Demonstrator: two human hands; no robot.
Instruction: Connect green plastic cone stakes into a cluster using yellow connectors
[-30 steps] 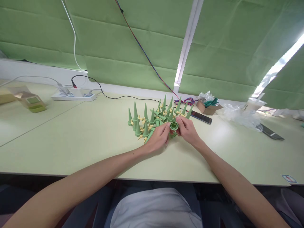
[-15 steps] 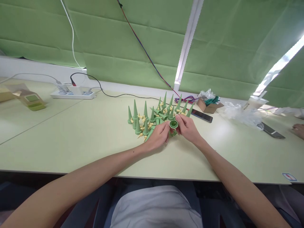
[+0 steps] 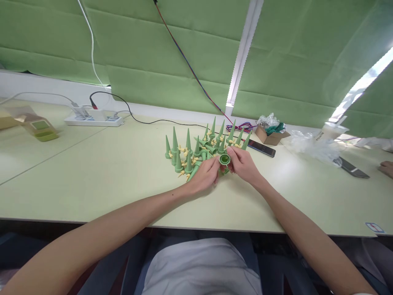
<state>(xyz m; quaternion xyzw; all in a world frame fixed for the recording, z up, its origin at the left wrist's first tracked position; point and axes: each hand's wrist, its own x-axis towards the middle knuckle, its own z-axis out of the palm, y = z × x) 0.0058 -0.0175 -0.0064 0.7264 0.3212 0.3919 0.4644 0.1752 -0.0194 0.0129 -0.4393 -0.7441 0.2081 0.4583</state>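
Note:
A green cone-shaped piece (image 3: 224, 159) is held between my two hands, its round open end facing me. My left hand (image 3: 208, 174) grips it from the left, fingers closed. On the other side my right hand (image 3: 242, 163) is closed around its edge, thumb near the rim. The cone's tip is hidden from view. Just behind my hands stand several green cones (image 3: 188, 143) with small yellow pieces (image 3: 184, 150) among them. Some green pieces lie on their sides there.
On the pale table (image 3: 116, 180), a phone (image 3: 261, 148) and a small cardboard box (image 3: 272, 136) lie behind right. Further right are plastic wrap, a cup (image 3: 330, 133) and a dark device (image 3: 353, 167). A power strip (image 3: 93, 120) sits back left. Another person's hand (image 3: 386, 168) shows far right.
The view has shifted slightly. Both hands keep hold of the green piece in nearly the same pose.

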